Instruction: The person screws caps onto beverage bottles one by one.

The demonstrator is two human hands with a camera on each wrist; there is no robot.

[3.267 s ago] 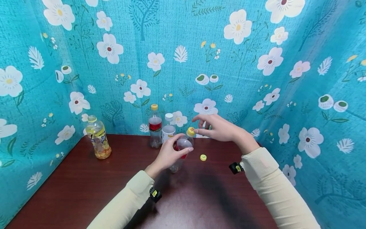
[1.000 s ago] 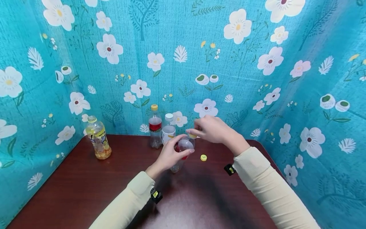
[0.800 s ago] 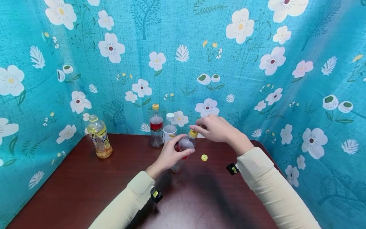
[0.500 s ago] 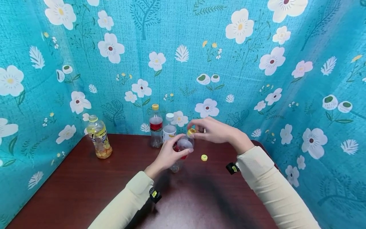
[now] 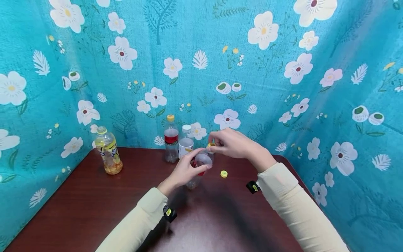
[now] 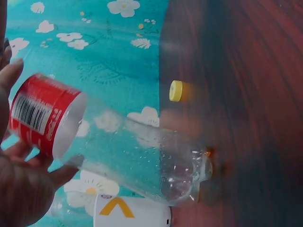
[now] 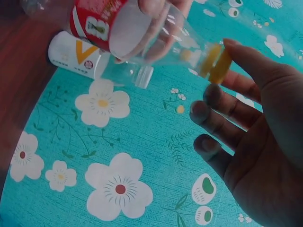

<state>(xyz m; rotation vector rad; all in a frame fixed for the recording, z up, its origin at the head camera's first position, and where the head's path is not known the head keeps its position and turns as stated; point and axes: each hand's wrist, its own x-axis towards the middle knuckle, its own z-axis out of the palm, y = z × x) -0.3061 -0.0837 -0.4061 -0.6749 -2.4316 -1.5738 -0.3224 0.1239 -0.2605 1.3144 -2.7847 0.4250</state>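
Note:
My left hand grips a clear plastic bottle around its red label. The bottle leans, its neck toward my right hand. In the right wrist view, the thumb and index finger of that hand pinch the orange-yellow bottle cap at the neck, and the other fingers are loosely bent. A narrow gap shows between the cap and the yellow ring below it. The bottle looks empty apart from droplets inside, and its base is near the tabletop. A loose yellow cap lies right of it.
Behind the hands stand a red-labelled bottle with a yellow cap and a white-labelled bottle with a white cap. A capless yellow-labelled bottle stands at the left on the dark red table. A flowered blue cloth surrounds the table.
My right hand has come down from a raised index finger onto the cap, and its fingers have turned and re-gripped there several times. The left hand and bottle stay nearly in place.

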